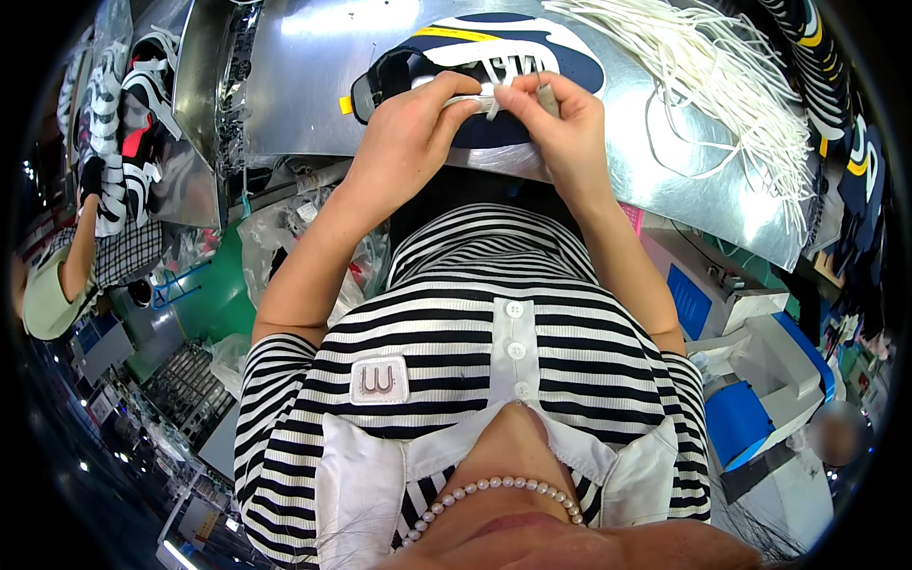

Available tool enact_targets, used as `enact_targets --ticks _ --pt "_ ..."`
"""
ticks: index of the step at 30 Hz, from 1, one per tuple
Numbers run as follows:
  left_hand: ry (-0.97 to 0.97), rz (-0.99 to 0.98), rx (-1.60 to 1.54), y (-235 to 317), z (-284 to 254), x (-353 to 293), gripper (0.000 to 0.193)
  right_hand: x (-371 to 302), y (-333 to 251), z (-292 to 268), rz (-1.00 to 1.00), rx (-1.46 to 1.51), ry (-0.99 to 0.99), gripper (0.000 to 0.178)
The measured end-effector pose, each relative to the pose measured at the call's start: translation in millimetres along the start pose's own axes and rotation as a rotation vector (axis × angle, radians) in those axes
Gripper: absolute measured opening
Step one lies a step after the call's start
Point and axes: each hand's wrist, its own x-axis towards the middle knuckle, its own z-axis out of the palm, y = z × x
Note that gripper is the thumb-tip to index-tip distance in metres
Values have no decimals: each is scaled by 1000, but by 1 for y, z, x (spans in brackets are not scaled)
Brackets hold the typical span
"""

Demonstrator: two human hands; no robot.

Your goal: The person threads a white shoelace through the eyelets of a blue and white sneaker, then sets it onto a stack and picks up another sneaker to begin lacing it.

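Note:
A navy, white and yellow shoe upper [570,54] lies on its side on the metal tabletop, its dark collar to the left. Partly threaded across its opening is a white shoelace [493,103]. My left hand [404,133] is closed in a pinch over the shoe's near side, gripping the lace by the eyelets. Close beside it, my right hand [573,128] pinches the lace between thumb and forefinger. A small tool with a short greyish handle [547,99] is tucked in the right fingers; its tip is hard to make out.
A big bundle of white laces [708,71] spreads over the right of the metal table [313,104]. More navy shoe uppers [860,176] hang at the far right. To the left, another person's arm [81,237] reaches toward stacked black-and-white uppers [142,100]. Blue-and-grey machines [736,423] stand lower right.

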Motion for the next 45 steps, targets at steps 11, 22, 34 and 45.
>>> enact_targets --ticks 11,22,34,45 --pt "161 95 187 -6 17 1 26 -20 -1 -3 -77 -335 -17 22" --pt "78 236 172 -3 13 4 25 -17 -9 -14 91 -586 -139 19" --pt "-88 17 79 9 15 -4 28 -29 -45 -61 107 -708 -27 17" --pt "-227 273 266 -1 -12 -5 32 8 -6 -43 -214 -720 179 19"
